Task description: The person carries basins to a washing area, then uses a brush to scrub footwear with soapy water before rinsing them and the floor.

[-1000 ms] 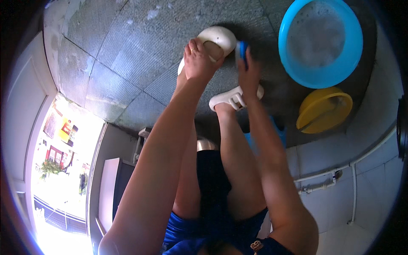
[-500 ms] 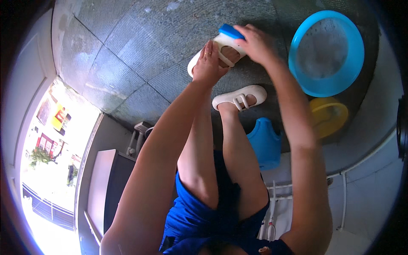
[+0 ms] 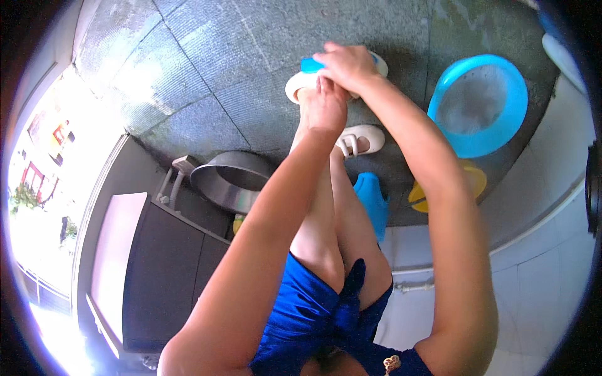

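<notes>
On the ridged grey tile floor point(image 3: 251, 94), near a sudsy blue basin point(image 3: 483, 143), the right hand point(image 3: 351, 64) grips a half-hidden blue brush point(image 3: 310, 65) over one worn white shoe point(image 3: 302, 80). The left hand point(image 3: 329, 108) lies there, fingertips covered, grip unclear. A forearm hides most of a yellow basin point(image 3: 479, 179).

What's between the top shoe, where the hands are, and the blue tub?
In the head view, grey floor lies between the top shoe and the blue tub. The right forearm crosses over the lower part of that stretch.
</notes>
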Demonstrator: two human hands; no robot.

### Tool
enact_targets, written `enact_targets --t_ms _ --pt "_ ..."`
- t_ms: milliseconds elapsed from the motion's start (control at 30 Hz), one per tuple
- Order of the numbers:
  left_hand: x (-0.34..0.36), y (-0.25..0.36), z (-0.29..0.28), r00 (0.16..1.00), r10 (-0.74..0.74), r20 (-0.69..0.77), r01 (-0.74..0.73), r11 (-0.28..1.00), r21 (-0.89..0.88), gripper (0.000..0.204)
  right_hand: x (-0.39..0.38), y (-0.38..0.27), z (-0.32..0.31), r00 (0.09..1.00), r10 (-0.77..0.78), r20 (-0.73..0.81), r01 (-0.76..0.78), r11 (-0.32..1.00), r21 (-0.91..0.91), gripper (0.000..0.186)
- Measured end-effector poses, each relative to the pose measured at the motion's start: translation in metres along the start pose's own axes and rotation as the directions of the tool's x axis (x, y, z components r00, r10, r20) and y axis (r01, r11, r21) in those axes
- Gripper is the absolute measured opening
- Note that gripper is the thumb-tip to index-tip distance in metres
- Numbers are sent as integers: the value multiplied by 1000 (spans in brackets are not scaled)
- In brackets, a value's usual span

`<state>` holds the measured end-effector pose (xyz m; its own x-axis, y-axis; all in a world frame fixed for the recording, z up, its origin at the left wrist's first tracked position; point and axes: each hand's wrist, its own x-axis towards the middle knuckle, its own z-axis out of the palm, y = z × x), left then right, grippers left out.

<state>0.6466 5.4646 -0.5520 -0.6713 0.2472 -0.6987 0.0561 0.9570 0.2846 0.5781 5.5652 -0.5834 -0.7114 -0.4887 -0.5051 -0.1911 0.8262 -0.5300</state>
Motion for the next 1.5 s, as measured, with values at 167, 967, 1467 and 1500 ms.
enact_targets --t_ms 167,967,1467,1500 --pt "-13 -36 26 982 180 -62 -175 981 80 44 -27 62 -43 982 187 24 -187 982 18 35" --pt "-13 -12 -12 995 0 101 4 999 -38 39 -21 -12 -9 955 282 -93 -215 873 439 27" --pt "-17 6 -2 995 52 85 -61 992 112 61 -236 249 120 155 922 -354 -670 361 649 50" --pt "-16 3 9 995 49 85 -57 994 96 61 -250 256 123 12 949 -315 -726 225 650 51"
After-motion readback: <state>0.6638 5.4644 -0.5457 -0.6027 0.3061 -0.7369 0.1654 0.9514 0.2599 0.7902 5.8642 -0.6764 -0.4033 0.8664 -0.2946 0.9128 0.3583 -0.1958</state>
